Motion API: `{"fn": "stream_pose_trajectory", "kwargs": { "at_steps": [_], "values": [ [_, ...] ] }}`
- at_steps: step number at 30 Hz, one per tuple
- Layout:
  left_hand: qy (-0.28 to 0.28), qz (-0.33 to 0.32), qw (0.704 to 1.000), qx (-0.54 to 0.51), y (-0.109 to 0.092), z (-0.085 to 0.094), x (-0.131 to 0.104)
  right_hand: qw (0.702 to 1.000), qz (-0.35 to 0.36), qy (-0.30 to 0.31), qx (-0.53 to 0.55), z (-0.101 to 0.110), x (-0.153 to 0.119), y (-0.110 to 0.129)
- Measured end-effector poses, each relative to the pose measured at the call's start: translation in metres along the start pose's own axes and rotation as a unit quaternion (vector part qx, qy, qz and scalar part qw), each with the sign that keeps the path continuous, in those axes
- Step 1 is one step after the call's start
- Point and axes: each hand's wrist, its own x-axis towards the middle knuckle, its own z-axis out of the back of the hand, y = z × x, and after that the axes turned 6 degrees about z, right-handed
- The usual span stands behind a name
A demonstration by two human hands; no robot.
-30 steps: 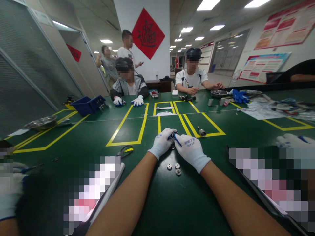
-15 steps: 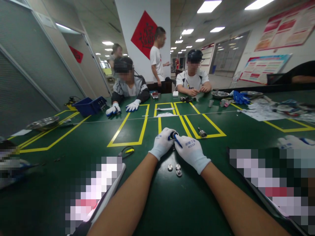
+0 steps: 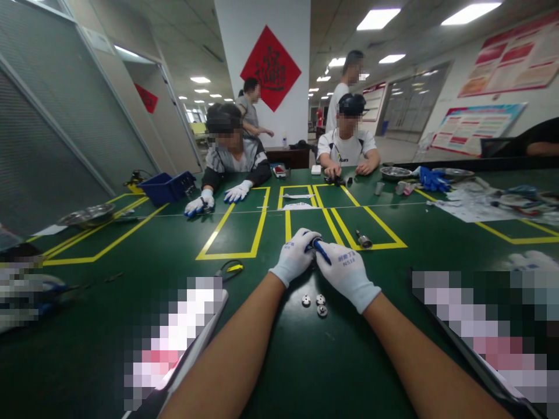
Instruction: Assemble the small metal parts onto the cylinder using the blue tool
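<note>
My left hand (image 3: 296,256), in a white glove with blue fingertips, is closed round a small ring-shaped metal part (image 3: 315,242), mostly hidden by the fingers. From the other side my right hand (image 3: 347,270), gloved alike, pinches the same part with thumb and fingers. Both hands meet just above the green table. Close below them lie three small round metal discs (image 3: 321,299), two of them almost touching. Beyond my right hand a metal cylinder with a thin shaft (image 3: 364,240) rests on its side near yellow tape.
Pixelated screens (image 3: 183,337) flank my forearms. A cable with a yellow tag (image 3: 234,267) lies left. Across the green table (image 3: 279,361) sit two people in headsets, near a blue bin (image 3: 168,187), a metal bowl (image 3: 395,173) and papers (image 3: 463,203). Other gloved hands (image 3: 530,262) work at both sides.
The view has shifted slightly. My hands stay together, and the ring-shaped part is now more covered by the fingers. The standing person in white has moved right behind the seated person.
</note>
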Motion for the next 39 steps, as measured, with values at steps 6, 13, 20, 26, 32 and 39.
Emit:
{"fn": "stream_pose_trajectory", "kwargs": {
  "at_steps": [6,13,20,26,32,39],
  "values": [
    [0.014,-0.003,1.0,-0.026,0.001,0.0,0.001,1.0,0.004,-0.007,0.007,-0.005,0.0,-0.001],
    [0.002,-0.002,1.0,-0.014,0.001,-0.001,0.0,1.0,0.006,-0.02,0.012,-0.005,0.0,-0.003],
    [0.009,-0.008,1.0,-0.001,0.0,0.001,0.0,1.0,0.011,-0.016,0.002,-0.005,0.0,-0.002],
    [0.016,-0.014,1.0,-0.011,0.002,0.0,-0.001,1.0,0.013,-0.01,-0.006,-0.007,0.0,-0.003],
    [0.0,0.008,0.999,-0.033,0.002,0.0,0.0,0.998,0.03,-0.054,0.017,-0.007,-0.002,-0.005],
    [-0.019,0.094,0.991,-0.097,0.003,0.004,0.003,0.997,0.006,-0.073,0.034,-0.012,-0.001,-0.011]
  ]
}}
